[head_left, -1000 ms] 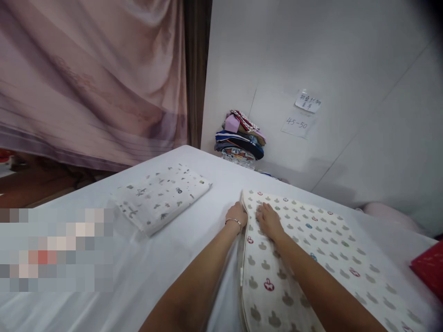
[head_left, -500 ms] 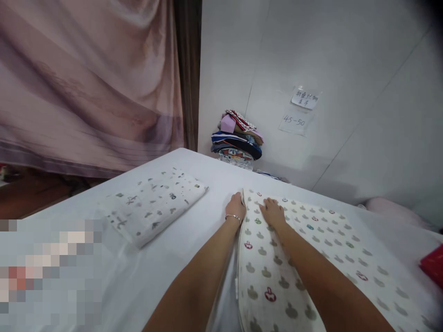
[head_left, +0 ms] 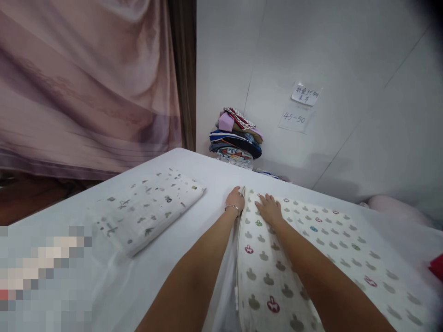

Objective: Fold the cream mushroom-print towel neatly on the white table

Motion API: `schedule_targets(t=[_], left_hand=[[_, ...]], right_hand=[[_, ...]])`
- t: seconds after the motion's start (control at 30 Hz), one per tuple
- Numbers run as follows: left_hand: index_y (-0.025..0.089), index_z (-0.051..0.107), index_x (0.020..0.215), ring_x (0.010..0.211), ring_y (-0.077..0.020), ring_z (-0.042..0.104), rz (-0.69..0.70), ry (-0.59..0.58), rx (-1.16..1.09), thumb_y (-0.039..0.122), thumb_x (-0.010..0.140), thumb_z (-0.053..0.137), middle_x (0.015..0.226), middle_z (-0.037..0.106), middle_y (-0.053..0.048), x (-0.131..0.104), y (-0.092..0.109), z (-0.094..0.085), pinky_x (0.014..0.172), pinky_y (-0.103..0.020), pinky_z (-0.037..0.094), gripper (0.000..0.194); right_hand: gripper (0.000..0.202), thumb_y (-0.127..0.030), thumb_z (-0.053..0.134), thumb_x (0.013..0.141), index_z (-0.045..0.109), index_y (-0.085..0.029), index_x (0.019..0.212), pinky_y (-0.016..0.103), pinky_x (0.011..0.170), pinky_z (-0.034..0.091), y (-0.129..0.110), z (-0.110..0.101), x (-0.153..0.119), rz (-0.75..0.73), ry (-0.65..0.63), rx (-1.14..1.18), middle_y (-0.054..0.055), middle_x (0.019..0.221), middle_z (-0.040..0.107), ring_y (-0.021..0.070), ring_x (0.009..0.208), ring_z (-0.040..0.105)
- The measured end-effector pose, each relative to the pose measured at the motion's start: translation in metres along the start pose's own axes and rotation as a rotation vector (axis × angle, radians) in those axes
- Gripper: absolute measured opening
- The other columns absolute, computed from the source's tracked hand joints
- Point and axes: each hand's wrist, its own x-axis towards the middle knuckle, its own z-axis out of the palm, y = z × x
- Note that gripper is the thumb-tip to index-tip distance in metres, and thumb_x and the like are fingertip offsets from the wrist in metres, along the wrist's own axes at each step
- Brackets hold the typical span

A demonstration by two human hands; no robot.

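A cream cloth printed with grey apple-like shapes and a few red, green and blue ones lies spread on the white-covered table. Its left part is folded over in layers. My left hand, with a bracelet at the wrist, is at the far left corner of the fold, fingers closed round the edge. My right hand lies flat on top of the cloth just to the right, fingers apart. To the left, apart from both hands, rests a folded white cloth with small dark and green prints.
A stack of folded fabrics stands against the wall behind the table. Paper signs hang on the wall. A pink curtain hangs at the left, and a red object sits at the right edge.
My right hand has shifted slightly left on the cloth, closer to the folded edge. My left hand stays at the far corner. The view has tilted a little.
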Motion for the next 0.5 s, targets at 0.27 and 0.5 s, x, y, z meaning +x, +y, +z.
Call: schedule_targets(t=[0.27, 0.5], left_hand=[[0.017, 0.052, 0.124, 0.109, -0.0221, 0.057, -0.03, -0.079, 0.048, 0.027, 0.079, 0.054, 0.12, 0.061, -0.011, 0.017, 0.0, -0.003, 0.09, -0.028, 0.044, 0.046], [0.019, 0.066, 0.096, 0.096, -0.0198, 0.063, -0.013, -0.119, 0.104, 0.031, 0.079, 0.053, 0.103, 0.069, -0.009, 0.034, 0.004, -0.006, 0.078, -0.024, 0.046, 0.024]], right_hand=[[0.055, -0.049, 0.024, 0.093, 0.032, -0.023, 0.141, 0.051, 0.107, 0.011, -0.015, -0.011, -0.003, -0.04, -0.024, 0.038, 0.008, 0.152, 0.017, 0.0263, 0.139, 0.01], [0.051, -0.033, 0.023, 0.094, 0.026, -0.02, 0.143, 0.049, 0.109, 0.009, -0.043, -0.007, 0.003, -0.182, -0.053, 0.103, 0.005, 0.152, 0.019, 0.0212, 0.14, 0.01]])
